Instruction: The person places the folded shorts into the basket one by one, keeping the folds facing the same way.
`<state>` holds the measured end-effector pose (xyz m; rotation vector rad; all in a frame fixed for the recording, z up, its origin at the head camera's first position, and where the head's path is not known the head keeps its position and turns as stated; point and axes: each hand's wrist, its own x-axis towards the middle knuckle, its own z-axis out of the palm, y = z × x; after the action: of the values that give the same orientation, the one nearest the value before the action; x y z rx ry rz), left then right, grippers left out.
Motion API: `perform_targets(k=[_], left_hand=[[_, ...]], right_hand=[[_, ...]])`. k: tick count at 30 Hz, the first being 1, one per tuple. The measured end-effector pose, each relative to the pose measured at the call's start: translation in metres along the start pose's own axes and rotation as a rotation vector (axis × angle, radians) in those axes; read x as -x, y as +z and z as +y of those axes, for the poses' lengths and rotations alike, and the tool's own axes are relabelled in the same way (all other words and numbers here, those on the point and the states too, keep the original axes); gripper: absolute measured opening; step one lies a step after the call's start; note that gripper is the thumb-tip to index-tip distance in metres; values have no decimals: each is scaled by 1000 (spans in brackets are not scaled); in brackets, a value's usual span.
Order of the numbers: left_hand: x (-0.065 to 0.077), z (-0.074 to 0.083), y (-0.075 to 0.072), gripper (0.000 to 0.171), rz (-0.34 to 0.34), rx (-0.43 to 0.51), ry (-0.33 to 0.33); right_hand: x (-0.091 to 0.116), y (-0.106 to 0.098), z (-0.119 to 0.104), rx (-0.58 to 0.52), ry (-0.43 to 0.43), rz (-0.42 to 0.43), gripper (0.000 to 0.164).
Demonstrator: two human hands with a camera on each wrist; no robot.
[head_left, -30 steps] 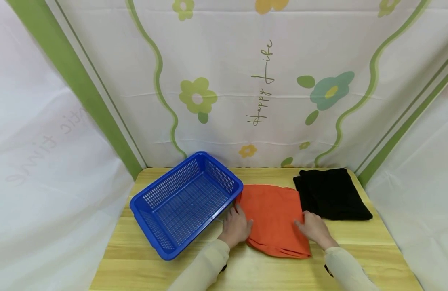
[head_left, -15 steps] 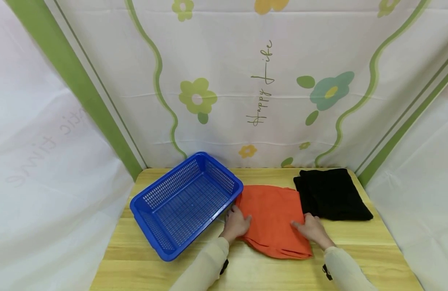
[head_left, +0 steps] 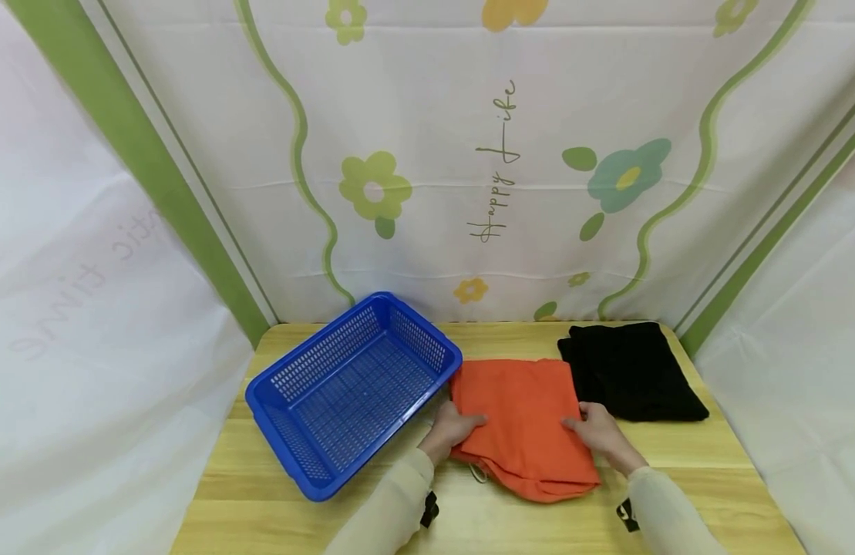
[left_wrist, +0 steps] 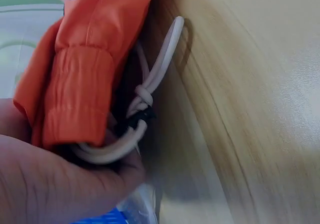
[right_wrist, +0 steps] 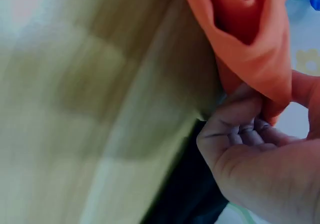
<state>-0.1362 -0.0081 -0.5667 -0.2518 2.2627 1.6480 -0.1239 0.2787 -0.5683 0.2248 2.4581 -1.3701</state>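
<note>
Orange cloth, a folded garment (head_left: 520,416), lies at the near middle of the table (head_left: 496,532), between a blue basket (head_left: 361,401) and a folded black cloth (head_left: 635,374).

Left hand (head_left: 452,428): at the garment's left edge, thumb over the upper face, other fingers underneath; fingers pinch the orange cloth. Left wrist view: gathered cuff (left_wrist: 77,94) above the hand, its end close to the fingers. Pale cord (left_wrist: 144,95) curves past this end, is knotted, and forms a loop over the wood; small black piece (left_wrist: 140,116) sits beside the knot.

Right hand (head_left: 600,432): at the garment's right edge, thumb on top, remaining fingers curled below; fingers pinch the edge. Right wrist view: fold of orange cloth hangs at the fingertips, black cloth just beside the hand.

Whether the garment's underside is clear of the wood: cannot tell. Basket stands at an angle, its right corner just beside the garment's upper left; contact unclear. Black cloth lies at the far right, near the garment's right edge. Behind the table: white printed fabric (head_left: 434,254) with flowers and wavy green bands.
</note>
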Motion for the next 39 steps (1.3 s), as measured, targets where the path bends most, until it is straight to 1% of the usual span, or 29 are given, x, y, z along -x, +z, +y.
perform_targets(k=[1,2,4,5,9,11,12,15,17,21,23,26,29,32,35,39], left_hand=[[0,2,1,55,-12,3,0],[1,4,2,53,-26,3,15],[3,10,3,52,-55,-4,62],[4,14,4,54,-66,-16,86],[8,27,7,75,-90,-97,167],[10,34,8,82,-96,-134,183],[11,37,8,83,-103,-134,194],[14,45,7,74,-124,-103,222],[15,51,4,68,-130,-64,245],[19,66,-7,62,-116,0,283],[20,73,-14,59,-108,36,301],[24,84,-26,55,-121,105,323],[25,92,-37,52,-129,146,346],[27,98,-49,52,-124,167,367],[31,103,-62,53,-111,191,375],[37,107,-82,55,-79,236,390]], right_hand=[[1,-1,-3,-12,-14,-4,34],[3,-2,-5,-10,-31,-9,33],[6,-5,-12,-16,-42,-8,30],[8,-5,-15,-15,-44,-9,30],[14,-9,-29,3,-73,-10,29],[17,-11,-35,12,-88,-10,31],[19,-12,-38,16,-96,-8,32],[24,-17,-47,20,-110,-1,37],[27,-22,-53,28,-124,4,41],[31,-34,-68,65,-178,44,45],[32,-40,-76,72,-208,69,43],[33,-47,-87,61,-254,103,39],[33,-52,-98,35,-290,121,36],[31,-54,-108,16,-311,144,36],[27,-52,-119,-3,-333,166,36],[17,-47,-138,-29,-363,166,41]])
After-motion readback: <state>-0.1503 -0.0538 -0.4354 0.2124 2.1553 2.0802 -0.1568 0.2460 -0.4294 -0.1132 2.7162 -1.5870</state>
